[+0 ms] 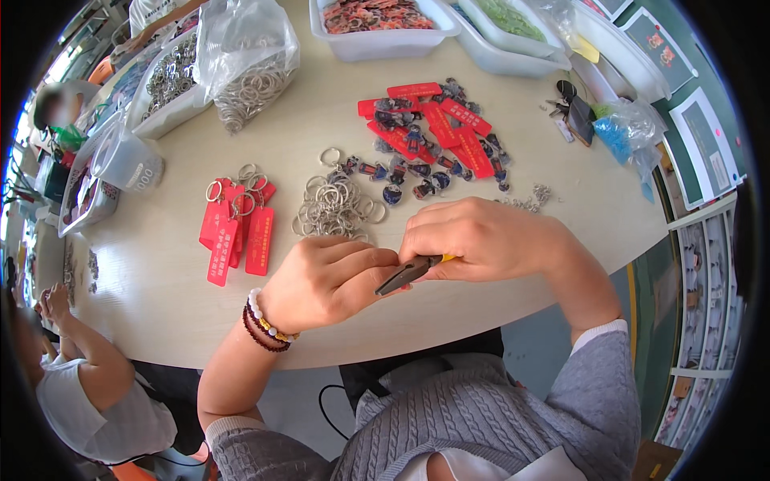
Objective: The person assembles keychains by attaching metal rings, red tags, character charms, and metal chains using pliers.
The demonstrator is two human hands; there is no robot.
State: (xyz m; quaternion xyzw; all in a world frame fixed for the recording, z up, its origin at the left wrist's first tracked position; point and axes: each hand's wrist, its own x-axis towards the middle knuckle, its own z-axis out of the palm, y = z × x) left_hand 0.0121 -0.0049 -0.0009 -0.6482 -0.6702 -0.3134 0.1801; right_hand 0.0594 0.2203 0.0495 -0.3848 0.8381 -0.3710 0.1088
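1. The right hand [485, 239] is closed around the yellow-handled pliers [411, 272], fingers curled over the grips so that the dark nose points left toward the other hand; that grip looks suited to squeezing the tool shut on something small.
2. The left hand [325, 280] is curled into a loose fist right at the plier tips, fingers pressed together. It probably pinches a small part there, but whatever it holds is hidden by the fingers. A beaded bracelet [265, 325] sits on that wrist.
3. Both hands meet just above the near edge of the table, close to the body, which keeps the work steady and under the eyes.
4. Just beyond the hands lies a loose pile of metal split rings [335, 207], within easy reach. To its left is a bunch of red tags already on rings [234, 224]; to its right, a spread of small figure charms [401, 172] mixed with more red tags [437, 120].
5. Farther back stand a clear bag of rings [249, 60], white plastic trays [385, 40] of parts, and a clear measuring jug [124, 160].
6. The round, pale table [160, 297] is a shared bench: another person sits at the lower left [88, 393], and shelving lines the right side of the room.
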